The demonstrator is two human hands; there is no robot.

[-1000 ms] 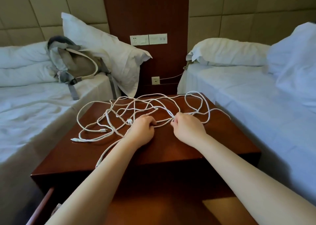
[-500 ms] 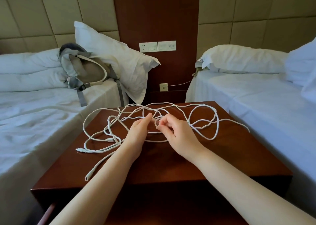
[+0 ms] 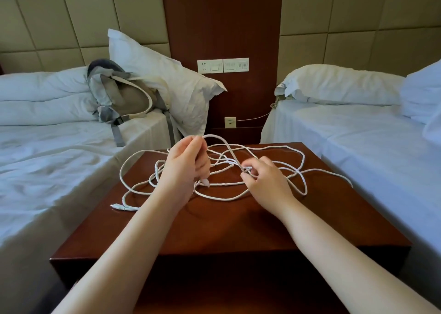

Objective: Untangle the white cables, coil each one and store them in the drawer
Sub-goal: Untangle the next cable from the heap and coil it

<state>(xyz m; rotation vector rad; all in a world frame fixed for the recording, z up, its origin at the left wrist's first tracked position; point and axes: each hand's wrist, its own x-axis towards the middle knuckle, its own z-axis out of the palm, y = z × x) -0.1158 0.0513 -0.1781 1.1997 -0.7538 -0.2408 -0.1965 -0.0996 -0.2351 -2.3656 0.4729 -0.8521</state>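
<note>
White cables (image 3: 224, 195), head view: tangled across the nightstand's (image 3: 238, 227) back half, sprawl running mostly left-right, one plug (image 3: 117, 206) pointing at the left edge. Left hand (image 3: 186, 168) curls round a raised loop, likely for slack. Right hand (image 3: 266, 181) pinches a strand at the crossing, probably to feed it through.

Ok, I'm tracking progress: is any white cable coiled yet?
No, the white cables sprawl in one loose tangle on the nightstand, left hand and right hand each gripping a strand.

Nightstand (image 3: 229, 220): dark polished wood, glossy. White cables (image 3: 303, 163): smooth matt plastic sheath. Backpack (image 3: 126, 99), far left: grey and tan woven cloth.
</note>
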